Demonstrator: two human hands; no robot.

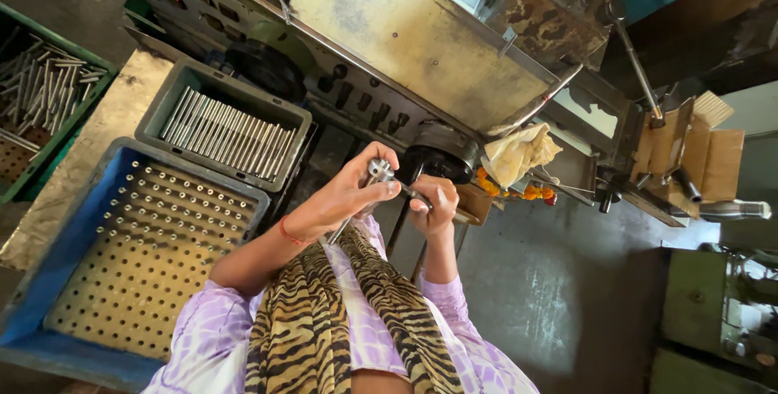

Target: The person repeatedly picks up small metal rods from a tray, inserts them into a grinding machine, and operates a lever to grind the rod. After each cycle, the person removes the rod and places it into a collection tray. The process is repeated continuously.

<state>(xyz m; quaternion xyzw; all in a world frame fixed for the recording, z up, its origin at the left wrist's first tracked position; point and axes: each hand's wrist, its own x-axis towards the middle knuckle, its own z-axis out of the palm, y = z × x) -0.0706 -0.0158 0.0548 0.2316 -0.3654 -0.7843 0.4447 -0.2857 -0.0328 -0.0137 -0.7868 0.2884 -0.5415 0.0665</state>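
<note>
My left hand point(344, 198), with a red thread at the wrist, grips a slim metal rod point(340, 230) that ends in a round metal head point(379, 170) at the top. My right hand point(434, 204) is closed on a short dark metal tool point(412, 194) whose tip meets the rod's head. Both hands are raised together in front of my chest, just before the dark round chuck point(442, 160) of a machine. The lower end of the rod slants down towards my striped scarf.
At the left, a blue crate point(49, 280) holds a perforated board with upright rods. Behind it are a grey tray point(166, 98) of lying rods and a green crate point(89, 98) of rods. The big machine point(413, 37) stands ahead, with a yellow cloth point(519, 153), orange flowers point(531, 193) and a cardboard box point(713, 159) at the right.
</note>
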